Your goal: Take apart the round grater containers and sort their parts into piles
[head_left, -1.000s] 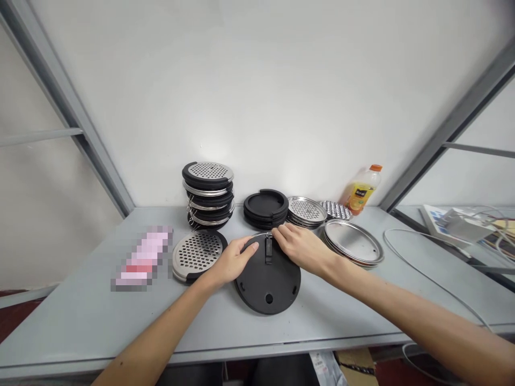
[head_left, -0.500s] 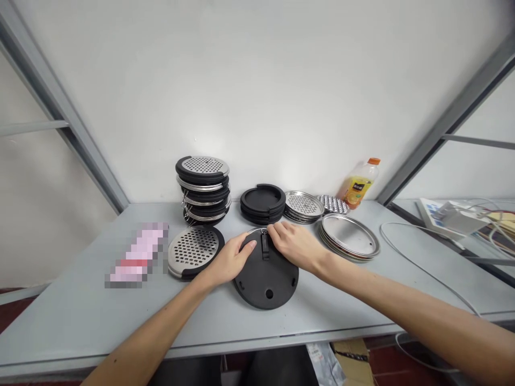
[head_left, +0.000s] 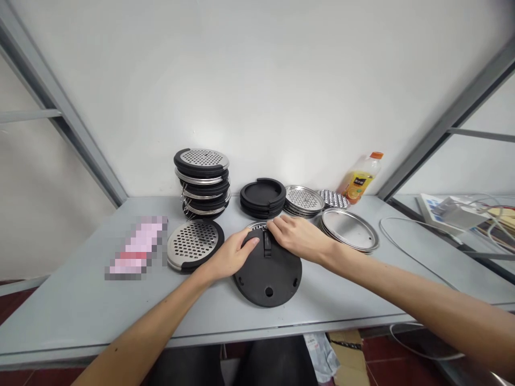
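Note:
A round black grater base [head_left: 269,276] is held tilted over the table, its flat underside towards me, with a clip slot at the top and small holes lower down. Behind its top edge shows a strip of perforated metal plate [head_left: 257,225]. My left hand [head_left: 231,256] grips the upper left rim, thumb on the near face. Curled over the upper right edge by the slot is my right hand [head_left: 295,236]; its fingertips are partly hidden. To the left lies a round grater [head_left: 196,244] with a black rim.
A tall stack of round graters [head_left: 204,182] stands at the back left. Further right are stacked black bases [head_left: 263,195], perforated plates [head_left: 303,198], plain metal discs [head_left: 349,229], a grater plate [head_left: 333,199] and a juice bottle [head_left: 361,179]. A blurred pink object [head_left: 139,248] lies left; a white cable [head_left: 410,262] runs right.
The black base has shifted slightly, and more perforated metal shows behind its top edge. Both hands keep their grip. The whole view has moved a little.

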`<state>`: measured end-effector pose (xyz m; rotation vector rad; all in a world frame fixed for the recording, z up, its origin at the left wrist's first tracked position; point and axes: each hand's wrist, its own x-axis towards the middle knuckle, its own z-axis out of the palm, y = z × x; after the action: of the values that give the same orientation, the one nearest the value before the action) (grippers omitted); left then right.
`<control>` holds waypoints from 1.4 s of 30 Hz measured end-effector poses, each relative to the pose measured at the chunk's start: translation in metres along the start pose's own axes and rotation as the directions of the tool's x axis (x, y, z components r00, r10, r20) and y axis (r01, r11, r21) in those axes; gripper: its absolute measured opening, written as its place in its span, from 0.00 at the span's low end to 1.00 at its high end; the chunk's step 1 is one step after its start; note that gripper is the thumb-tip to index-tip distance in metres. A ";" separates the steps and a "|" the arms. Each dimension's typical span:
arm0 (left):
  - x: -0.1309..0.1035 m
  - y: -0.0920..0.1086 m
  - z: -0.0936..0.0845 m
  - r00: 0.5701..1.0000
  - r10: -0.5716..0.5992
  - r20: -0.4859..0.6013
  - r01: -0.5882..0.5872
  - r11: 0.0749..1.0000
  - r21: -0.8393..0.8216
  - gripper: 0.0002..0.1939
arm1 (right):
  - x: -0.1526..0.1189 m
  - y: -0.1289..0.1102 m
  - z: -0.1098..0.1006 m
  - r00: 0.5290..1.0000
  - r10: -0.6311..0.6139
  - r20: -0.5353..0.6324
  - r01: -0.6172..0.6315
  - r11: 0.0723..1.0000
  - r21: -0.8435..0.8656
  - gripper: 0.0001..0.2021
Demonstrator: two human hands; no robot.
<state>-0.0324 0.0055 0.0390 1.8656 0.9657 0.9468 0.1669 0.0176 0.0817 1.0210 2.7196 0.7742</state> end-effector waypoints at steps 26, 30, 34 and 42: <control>0.004 -0.012 -0.004 0.962 0.012 -0.274 -0.018 1.000 -0.018 0.23 | 0.027 -0.032 0.037 0.697 0.717 0.019 -0.138 0.108 0.984 0.17; 0.003 -0.009 -0.002 0.968 0.031 -0.248 -0.028 0.999 0.015 0.20 | 0.024 -0.029 0.041 0.680 0.729 0.075 -0.078 -0.031 0.997 0.17; 0.002 -0.006 0.000 0.967 0.052 -0.248 -0.042 0.998 0.044 0.20 | 0.022 -0.028 0.041 0.682 0.724 0.105 -0.031 -0.115 0.993 0.16; 0.002 -0.008 0.002 0.966 0.067 -0.249 -0.050 0.996 0.074 0.20 | 0.022 -0.029 0.041 0.677 0.729 0.098 -0.014 -0.121 0.993 0.16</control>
<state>-0.0322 0.0101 0.0319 1.8690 1.1092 1.2224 0.1458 0.0304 0.0331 2.2413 3.1133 -1.7092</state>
